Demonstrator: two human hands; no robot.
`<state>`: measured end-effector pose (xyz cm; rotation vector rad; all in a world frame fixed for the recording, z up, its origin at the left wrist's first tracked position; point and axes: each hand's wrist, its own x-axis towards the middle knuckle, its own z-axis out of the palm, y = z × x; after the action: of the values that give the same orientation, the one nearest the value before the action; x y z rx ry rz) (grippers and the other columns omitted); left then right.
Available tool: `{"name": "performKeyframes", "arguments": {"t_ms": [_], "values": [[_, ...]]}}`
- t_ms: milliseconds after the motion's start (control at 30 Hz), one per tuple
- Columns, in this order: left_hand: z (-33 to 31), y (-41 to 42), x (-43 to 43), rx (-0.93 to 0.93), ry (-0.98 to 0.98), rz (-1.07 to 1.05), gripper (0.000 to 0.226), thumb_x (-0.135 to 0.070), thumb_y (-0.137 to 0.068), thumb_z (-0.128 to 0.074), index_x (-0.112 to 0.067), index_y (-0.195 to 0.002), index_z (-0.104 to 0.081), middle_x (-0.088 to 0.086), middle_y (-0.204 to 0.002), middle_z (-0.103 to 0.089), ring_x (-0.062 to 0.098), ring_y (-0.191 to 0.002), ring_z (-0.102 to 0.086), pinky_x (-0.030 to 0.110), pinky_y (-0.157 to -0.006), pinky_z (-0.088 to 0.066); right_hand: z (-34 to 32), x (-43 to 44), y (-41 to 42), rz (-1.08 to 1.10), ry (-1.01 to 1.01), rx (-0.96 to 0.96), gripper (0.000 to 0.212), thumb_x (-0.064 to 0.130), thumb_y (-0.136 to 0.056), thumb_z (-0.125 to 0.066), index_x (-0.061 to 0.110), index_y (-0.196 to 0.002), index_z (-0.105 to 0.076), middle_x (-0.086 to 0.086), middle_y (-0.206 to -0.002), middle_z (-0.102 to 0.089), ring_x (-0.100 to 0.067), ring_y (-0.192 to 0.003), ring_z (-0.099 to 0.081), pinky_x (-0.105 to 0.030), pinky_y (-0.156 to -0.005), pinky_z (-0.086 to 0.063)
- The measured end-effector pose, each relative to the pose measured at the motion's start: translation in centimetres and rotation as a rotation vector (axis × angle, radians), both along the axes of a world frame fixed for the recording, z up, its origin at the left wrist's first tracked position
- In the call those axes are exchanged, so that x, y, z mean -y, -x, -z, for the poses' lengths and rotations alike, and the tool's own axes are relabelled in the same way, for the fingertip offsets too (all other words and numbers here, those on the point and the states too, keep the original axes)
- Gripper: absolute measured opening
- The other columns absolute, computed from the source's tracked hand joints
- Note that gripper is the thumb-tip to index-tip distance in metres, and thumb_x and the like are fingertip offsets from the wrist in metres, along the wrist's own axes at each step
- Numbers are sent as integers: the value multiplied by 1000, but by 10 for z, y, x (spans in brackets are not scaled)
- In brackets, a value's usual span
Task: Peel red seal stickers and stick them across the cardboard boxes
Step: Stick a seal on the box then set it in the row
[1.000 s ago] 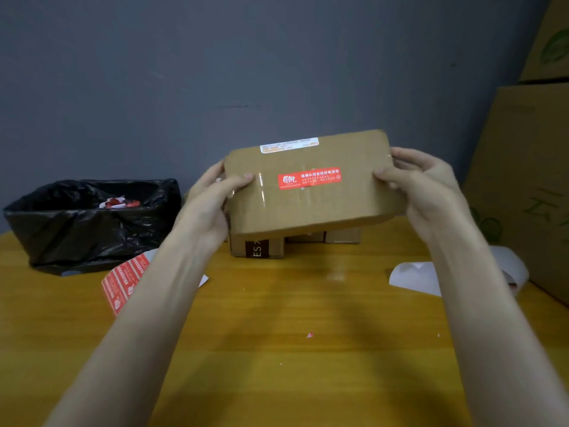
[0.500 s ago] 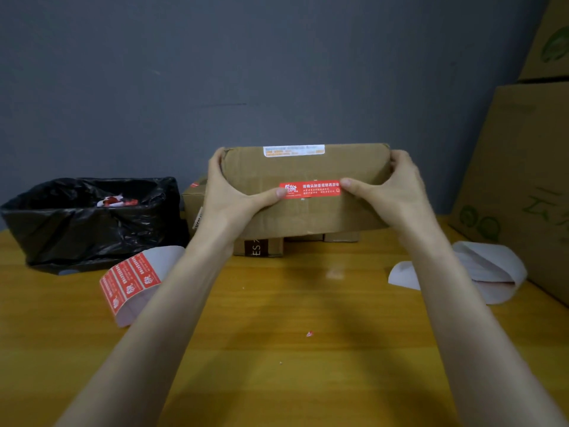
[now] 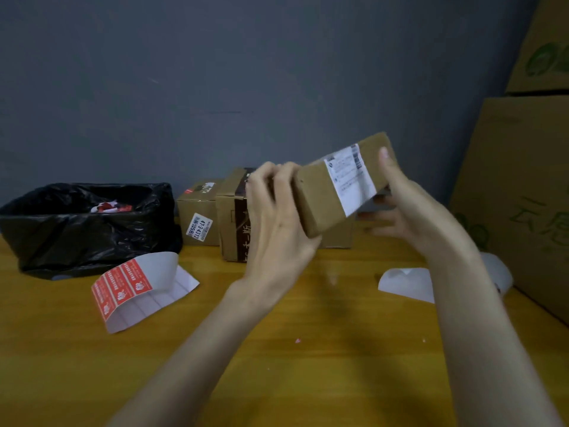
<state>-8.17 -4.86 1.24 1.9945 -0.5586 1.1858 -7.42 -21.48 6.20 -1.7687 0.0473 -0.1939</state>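
Note:
I hold a flat cardboard box [image 3: 320, 198] in the air above the table, tilted up to the right, its side with a white shipping label [image 3: 351, 177] facing me. My left hand [image 3: 277, 217] grips its near left end, fingers curled over the top. My right hand [image 3: 409, 204] holds the far right end, thumb on the top face and blurred fingers spread underneath. The red seal on this box is out of sight. A curled sheet of red seal stickers [image 3: 123, 285] on white backing lies on the table at the left.
A black bin bag [image 3: 77, 229] with scraps sits at the back left. Small cardboard boxes [image 3: 228, 214] stand behind my hands. Large cartons [image 3: 523, 195] are stacked at the right. Curled white backing paper [image 3: 406, 283] lies on the yellow wooden table [image 3: 308, 365].
The box has been turned from its sealed face towards me to a tilted pose showing the labelled side. Both hands shifted from pressing the red seal to the box ends.

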Motion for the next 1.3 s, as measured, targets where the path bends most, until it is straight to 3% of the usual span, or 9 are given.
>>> {"name": "performKeyframes", "arguments": {"t_ms": [133,267,367,467,567,767,1033,1200,1300], "values": [[19,-5,20,160,-188,-159,78,7,-61,-68,-16,-125,-30,10,-128,-22,29,-123,-30,66,-107,-21,2,3,-1,-18,30,-69,102,88,-50,-52,22,-128,-53,-4,-116,-62,-23,-97,-65,-38,-65,-58],[35,-5,40,182,-294,-191,73,12,-59,-49,-15,-123,-31,13,-127,-22,33,-131,-27,59,-113,-2,9,7,-6,-108,-55,-85,85,59,-60,-74,21,-130,-43,-3,-117,-64,-22,-98,-67,-48,-71,-58],[37,-7,51,135,-345,-100,81,5,-60,-70,-16,-127,-31,15,-131,-23,33,-136,-23,59,-112,-10,11,21,-12,49,-124,8,70,39,-76,-72,27,-135,-36,-1,-123,-60,-23,-102,-64,-50,-81,-55],[36,-10,58,80,-420,19,81,-18,-70,-77,-19,-135,-28,13,-140,-22,29,-137,-23,54,-114,-15,8,44,-14,288,-129,90,67,36,-77,-71,29,-135,-39,-6,-130,-51,-22,-105,-60,-42,-87,-53],[34,-22,59,-51,-437,-48,74,-28,-77,-71,-17,-138,-31,13,-147,-25,27,-140,-17,47,-114,-11,2,70,-15,384,-153,92,51,29,-84,-65,23,-130,-44,-5,-119,-55,-18,-95,-59,-31,-72,-52],[29,-58,51,-402,-574,-132,70,-26,-94,-49,-11,-149,-8,5,-159,5,19,-145,12,33,-115,9,5,107,-41,462,-106,-85,23,20,-84,-66,14,-103,-56,-15,-107,-62,-29,-90,-60,-39,-80,-50],[25,-87,53,-681,-715,-123,70,-27,-96,-46,-7,-150,-5,5,-159,2,21,-145,11,36,-116,8,35,99,-82,397,-90,-299,37,25,-89,-61,4,-120,-55,-18,-115,-62,-32,-92,-59,-39,-82,-46],[26,-91,52,-674,-704,-107,72,-27,-95,-49,-10,-150,-5,3,-159,3,19,-145,11,37,-116,7,50,97,-104,432,-23,-237,36,21,-94,-55,3,-125,-54,-17,-126,-58,-31,-112,-55,-33,-88,-43],[24,-96,55,-668,-699,-88,73,-24,-94,-49,-10,-150,-4,2,-159,2,19,-145,10,37,-116,6,63,97,-115,518,191,-137,27,15,-93,-55,3,-116,-64,-16,-125,-60,-30,-115,-55,-30,-86,-46]]}}
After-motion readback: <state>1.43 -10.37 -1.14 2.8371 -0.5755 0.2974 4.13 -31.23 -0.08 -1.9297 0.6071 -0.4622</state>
